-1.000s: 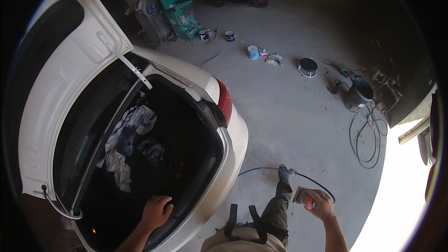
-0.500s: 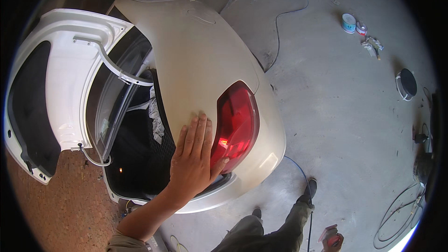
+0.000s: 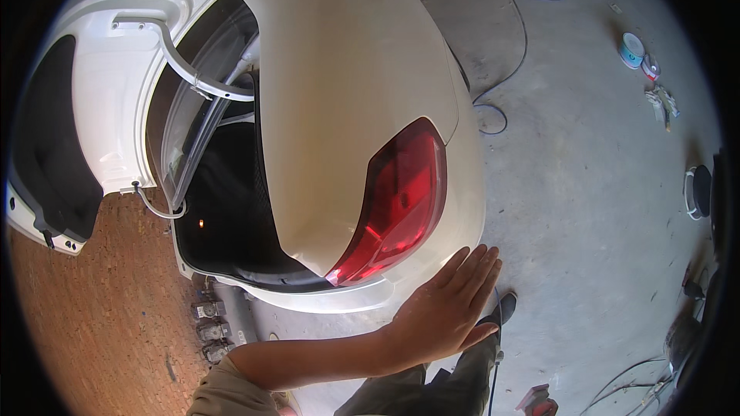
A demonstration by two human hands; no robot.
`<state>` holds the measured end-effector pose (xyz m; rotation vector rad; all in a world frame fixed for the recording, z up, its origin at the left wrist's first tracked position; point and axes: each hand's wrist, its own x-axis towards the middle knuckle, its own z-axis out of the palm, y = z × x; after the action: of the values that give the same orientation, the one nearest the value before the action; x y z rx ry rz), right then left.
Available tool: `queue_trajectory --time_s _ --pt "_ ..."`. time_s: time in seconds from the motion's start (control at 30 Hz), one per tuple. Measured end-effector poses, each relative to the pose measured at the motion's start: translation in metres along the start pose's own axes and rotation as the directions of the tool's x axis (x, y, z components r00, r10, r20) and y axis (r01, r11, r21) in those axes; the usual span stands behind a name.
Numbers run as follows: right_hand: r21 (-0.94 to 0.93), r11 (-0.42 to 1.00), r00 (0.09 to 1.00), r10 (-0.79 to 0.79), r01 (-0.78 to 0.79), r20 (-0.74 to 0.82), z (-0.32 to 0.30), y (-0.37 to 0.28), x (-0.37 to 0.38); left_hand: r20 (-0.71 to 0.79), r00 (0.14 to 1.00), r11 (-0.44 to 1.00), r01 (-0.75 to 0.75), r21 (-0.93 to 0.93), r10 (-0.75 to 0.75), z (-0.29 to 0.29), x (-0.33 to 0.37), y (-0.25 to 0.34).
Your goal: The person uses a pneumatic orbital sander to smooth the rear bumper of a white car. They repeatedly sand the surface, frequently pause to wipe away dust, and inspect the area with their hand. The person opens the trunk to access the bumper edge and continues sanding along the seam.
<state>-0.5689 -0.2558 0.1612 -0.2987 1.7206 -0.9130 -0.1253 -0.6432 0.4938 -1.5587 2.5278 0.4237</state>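
My left hand [image 3: 445,304] lies flat with its fingers stretched out, holding nothing. Its fingertips reach the lower corner of the cream-coloured rear bumper [image 3: 465,216], just below the red tail light [image 3: 402,196]; whether they touch the paint I cannot tell. At the bottom edge, beside my legs, my right hand [image 3: 546,408] is mostly cut off. A flat reddish block [image 3: 533,398] is in its grip. The car's cream rear fender [image 3: 324,108] stretches away above the tail light.
The white trunk lid [image 3: 116,123] stands raised at left, over the dark trunk [image 3: 223,216]. A hose [image 3: 526,38] trails across the grey floor. Paint cans [image 3: 631,50], gloves [image 3: 660,104] and a round dark-topped bucket [image 3: 698,191] stand or lie at right. Coiled cables [image 3: 628,389] lie lower right.
My left hand has gone from the fender panel left of the tail light down and right to the bumper corner. The view has shifted, and the white cloth in the trunk no longer shows.
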Motion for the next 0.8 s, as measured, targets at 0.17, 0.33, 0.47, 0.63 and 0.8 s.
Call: queue_trajectory --time_s 0.17,0.33,0.47,0.63,0.8 --pt "-0.266 0.958 0.993 -0.092 0.109 0.075 -0.003 -0.022 0.005 -0.066 0.979 0.957 0.203 0.205 -0.194 -0.042 -0.014 -0.024" --pt "-0.183 0.978 0.991 -0.084 0.103 0.108 0.009 -0.043 0.012 -0.319 0.891 0.726 0.449 0.521 -0.322 -0.063 -0.006 -0.1" --pt "-0.352 0.895 0.959 -0.223 0.273 0.176 0.025 -0.069 -0.004 -0.232 0.956 0.758 0.287 0.586 -0.182 -0.06 -0.044 -0.103" --pt "-0.433 0.834 0.933 -0.355 0.341 0.051 0.054 -0.097 -0.051 -0.143 0.99 0.792 0.077 0.606 0.013 -0.081 -0.126 -0.117" --pt "-0.493 0.825 0.913 -0.386 0.277 -0.132 0.073 -0.089 -0.128 -0.115 0.974 0.833 -0.104 0.543 0.197 -0.104 -0.142 -0.149"
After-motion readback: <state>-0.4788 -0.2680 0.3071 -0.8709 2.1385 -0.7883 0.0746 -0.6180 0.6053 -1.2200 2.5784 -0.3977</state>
